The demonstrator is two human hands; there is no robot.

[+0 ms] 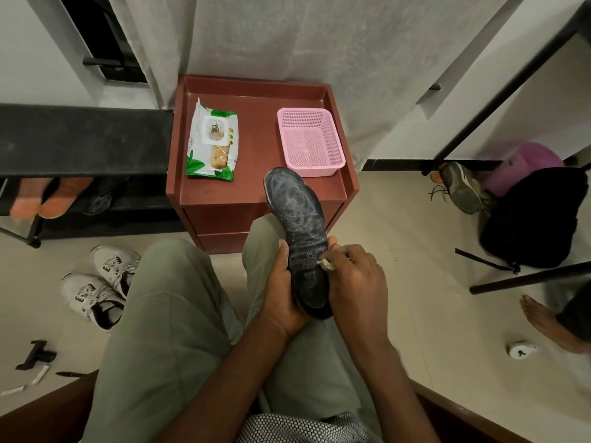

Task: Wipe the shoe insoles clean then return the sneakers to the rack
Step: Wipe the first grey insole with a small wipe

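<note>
Wiping stage, in progress. Left hand (283, 292) grips the dark insole (302, 238) over the lap; right hand (356, 276) pinches a small wipe (327, 264), apparently soiled, against its edge. White sneakers (100, 284) on the floor, rack (80, 135) return pending.

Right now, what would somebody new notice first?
Probably the dark insole in the middle, gripped by the left hand while the right hand presses a wipe against it. Behind, a pink basket sits on the red cabinet.
</note>
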